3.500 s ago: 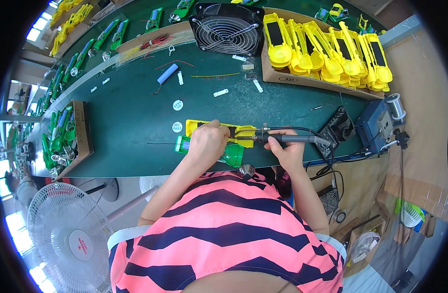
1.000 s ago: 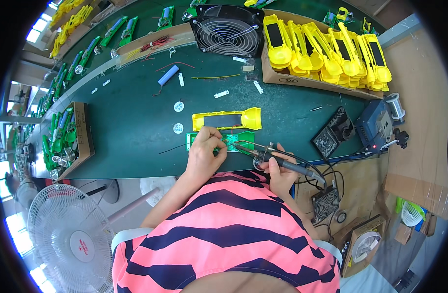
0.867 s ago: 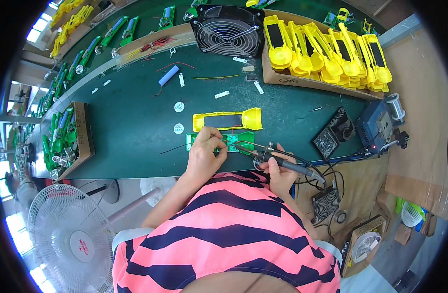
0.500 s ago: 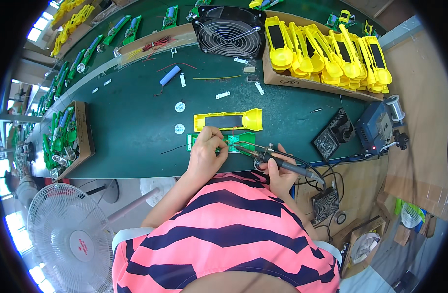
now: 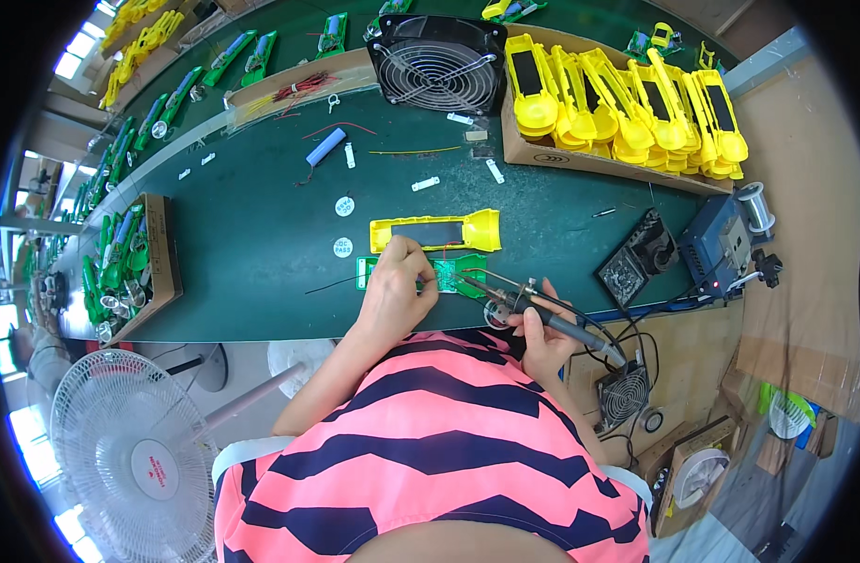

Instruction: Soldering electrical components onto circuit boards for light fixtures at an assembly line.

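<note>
My left hand [image 5: 398,283] is closed in a pinch over the left part of a green plastic casing [image 5: 473,287]; what its fingertips hold is hidden. A thin black wire [image 5: 330,285] sticks out leftward from beneath this hand. Inside the casing lies a small green circuit board [image 5: 446,273]. Gripped in my right hand [image 5: 545,345] is a soldering iron [image 5: 563,325], its tip slanting toward the board's right edge. Just beyond the casing, a yellow flashlight shell [image 5: 482,231] with a dark panel lies lengthwise, and a thin red wire shows between the two.
A carton [image 5: 580,167] of yellow shells stands far right, beside a black fan [image 5: 436,70]. At right are a blue soldering station [image 5: 709,246] and a solder spool [image 5: 757,208]. A box [image 5: 167,258] of green assemblies sits left. A blue battery cell [image 5: 327,147] lies behind.
The soldering iron's tip has drawn back slightly to the right from the board, my right hand moving a little with it. My left hand stays pinched at almost the same place.
</note>
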`<state>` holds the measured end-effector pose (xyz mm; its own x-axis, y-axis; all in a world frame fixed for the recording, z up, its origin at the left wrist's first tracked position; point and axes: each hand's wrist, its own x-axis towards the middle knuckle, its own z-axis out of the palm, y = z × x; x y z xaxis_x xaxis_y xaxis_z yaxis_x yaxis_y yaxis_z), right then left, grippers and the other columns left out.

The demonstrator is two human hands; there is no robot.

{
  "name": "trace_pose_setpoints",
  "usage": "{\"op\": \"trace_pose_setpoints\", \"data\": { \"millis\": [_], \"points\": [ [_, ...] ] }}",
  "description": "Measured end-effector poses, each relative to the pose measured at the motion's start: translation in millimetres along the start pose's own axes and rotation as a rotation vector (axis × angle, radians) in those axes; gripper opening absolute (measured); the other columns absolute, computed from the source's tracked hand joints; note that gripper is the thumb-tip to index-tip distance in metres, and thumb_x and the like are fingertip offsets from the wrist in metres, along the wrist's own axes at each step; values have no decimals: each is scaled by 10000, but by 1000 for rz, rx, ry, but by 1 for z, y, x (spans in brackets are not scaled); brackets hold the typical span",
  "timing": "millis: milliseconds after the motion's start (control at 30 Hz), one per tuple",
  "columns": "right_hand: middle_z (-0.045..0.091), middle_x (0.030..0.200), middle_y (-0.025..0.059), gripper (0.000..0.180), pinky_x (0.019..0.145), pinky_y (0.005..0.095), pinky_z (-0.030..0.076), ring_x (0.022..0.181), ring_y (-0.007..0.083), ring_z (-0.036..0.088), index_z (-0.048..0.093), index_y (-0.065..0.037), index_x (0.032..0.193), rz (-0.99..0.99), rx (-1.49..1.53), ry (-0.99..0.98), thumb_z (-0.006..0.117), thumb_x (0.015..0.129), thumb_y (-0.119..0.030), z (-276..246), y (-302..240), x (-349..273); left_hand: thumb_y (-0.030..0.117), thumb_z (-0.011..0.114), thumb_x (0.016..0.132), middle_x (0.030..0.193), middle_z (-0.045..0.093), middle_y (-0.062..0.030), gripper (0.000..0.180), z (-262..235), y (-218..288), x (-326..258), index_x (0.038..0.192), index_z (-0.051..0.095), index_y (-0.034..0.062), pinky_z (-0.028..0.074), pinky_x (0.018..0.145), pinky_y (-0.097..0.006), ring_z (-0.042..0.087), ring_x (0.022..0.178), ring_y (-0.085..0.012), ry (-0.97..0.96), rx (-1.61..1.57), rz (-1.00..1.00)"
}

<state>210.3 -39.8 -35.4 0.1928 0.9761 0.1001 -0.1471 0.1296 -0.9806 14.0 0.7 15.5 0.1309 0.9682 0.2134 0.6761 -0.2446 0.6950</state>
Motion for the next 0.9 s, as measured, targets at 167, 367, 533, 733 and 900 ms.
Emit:
{"op": "trace_pose_setpoints", "data": {
  "millis": [167, 367, 533, 733, 900],
  "points": [
    [608, 603, 43, 167, 1031, 436, 191, 595, 77, 586, 504, 20, 936, -26, 20, -21, 546, 775, 3, 2, -5, 1, -59, 620, 601, 843, 481, -131, 198, -3, 0, -1, 753, 511, 7, 434, 662, -343, 515, 769, -289, -37, -43, -70],
    [617, 619, 52, 173, 1031, 444, 184, 627, 88, 603, 501, 7, 946, -32, 48, -57, 540, 777, 4, 0, -3, 0, -49, 643, 615, 841, 482, -124, 268, -4, 0, 0, 834, 502, 15, 432, 673, -344, 512, 775, -282, -68, -83, -87],
    [619, 643, 67, 201, 1017, 433, 217, 652, 97, 614, 492, 11, 971, -151, -41, -105, 535, 774, 21, -1, -6, 5, -38, 650, 621, 852, 502, -104, 229, -9, -2, -1, 810, 529, 10, 444, 646, -320, 532, 767, -250, -101, -102, -111],
    [593, 855, 146, 281, 771, 272, 492, 695, 138, 626, 441, 54, 1041, -205, -30, -199, 529, 774, 56, 0, -2, 4, -22, 652, 624, 838, 530, -91, 106, -6, -4, -5, 677, 563, 0, 448, 621, -304, 549, 751, -231, -14, -110, -66],
    [582, 880, 151, 254, 758, 261, 501, 706, 143, 628, 471, 56, 1012, -166, 11, -179, 539, 767, 54, 4, -1, 3, -30, 645, 597, 835, 531, -96, 111, -1, -5, -5, 645, 551, 2, 447, 628, -317, 543, 760, -247, 8, -71, -62]
  ]
}}
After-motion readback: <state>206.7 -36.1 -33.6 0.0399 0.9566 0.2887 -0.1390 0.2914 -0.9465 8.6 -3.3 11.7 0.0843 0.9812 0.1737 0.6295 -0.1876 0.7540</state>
